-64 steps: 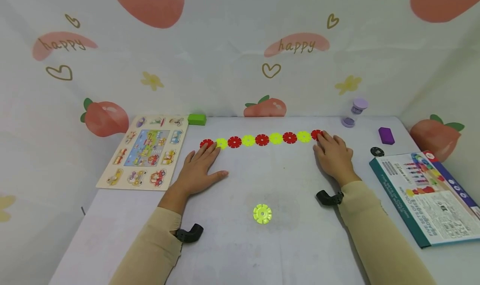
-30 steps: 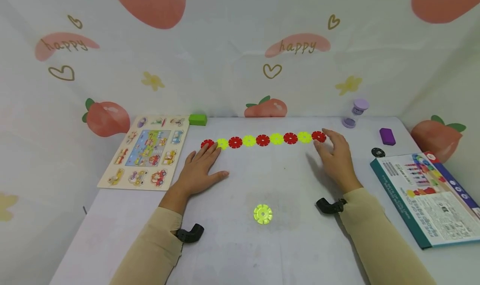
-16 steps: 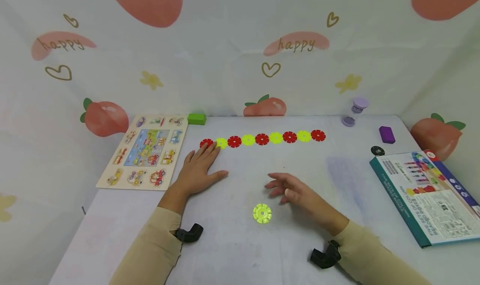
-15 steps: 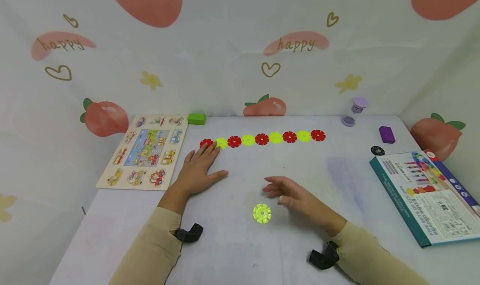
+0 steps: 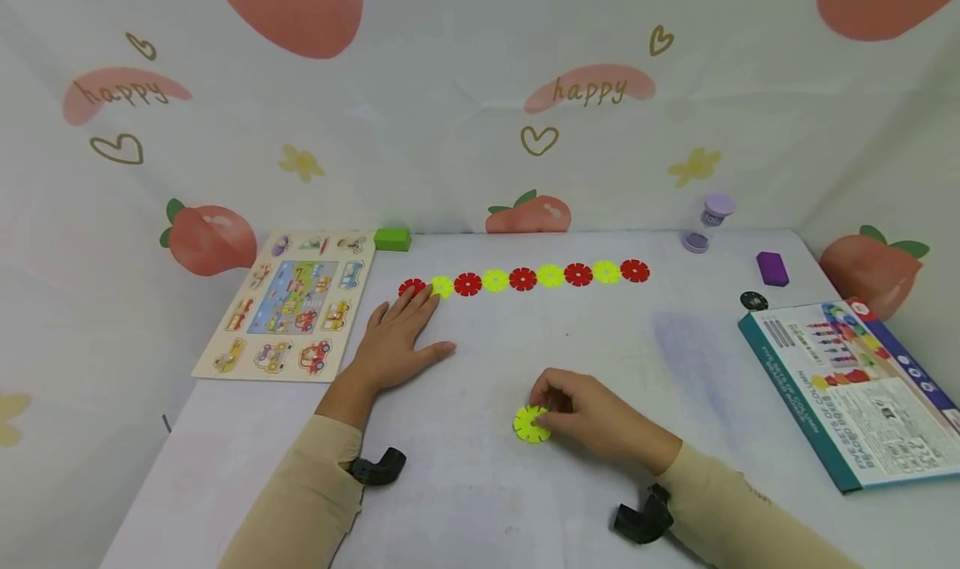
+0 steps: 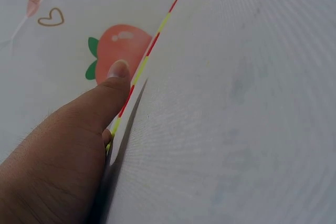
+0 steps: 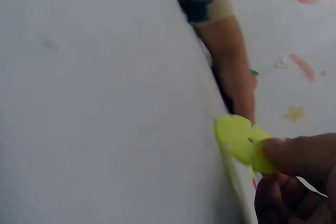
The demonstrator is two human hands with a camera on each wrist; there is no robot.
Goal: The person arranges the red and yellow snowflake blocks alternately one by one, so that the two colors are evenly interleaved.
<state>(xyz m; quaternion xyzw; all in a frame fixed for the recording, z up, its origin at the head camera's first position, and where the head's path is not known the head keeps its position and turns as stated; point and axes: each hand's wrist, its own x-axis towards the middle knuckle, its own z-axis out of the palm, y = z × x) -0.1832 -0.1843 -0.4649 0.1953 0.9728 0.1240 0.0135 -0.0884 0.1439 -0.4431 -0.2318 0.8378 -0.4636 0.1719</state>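
Note:
A row of red and yellow notched discs runs across the back of the table, colours alternating, from a red disc at the left end to another red disc at the right end. My left hand lies flat with straight, spread fingers, its fingertips touching the row's left end. In front of the row, my right hand pinches a loose yellow notched disc between thumb and fingers. The right wrist view shows this yellow disc tilted up at its edge, the thumb over its right side.
A picture puzzle board lies at the left, a green block by its back corner. Toward the back right stand a purple-lidded hourglass-shaped timer, a purple block and a black disc. A flat box lies at the right.
My right hand has left the row's right end, come down toward the front middle, and taken hold of the loose yellow disc. My left hand has stayed in place.

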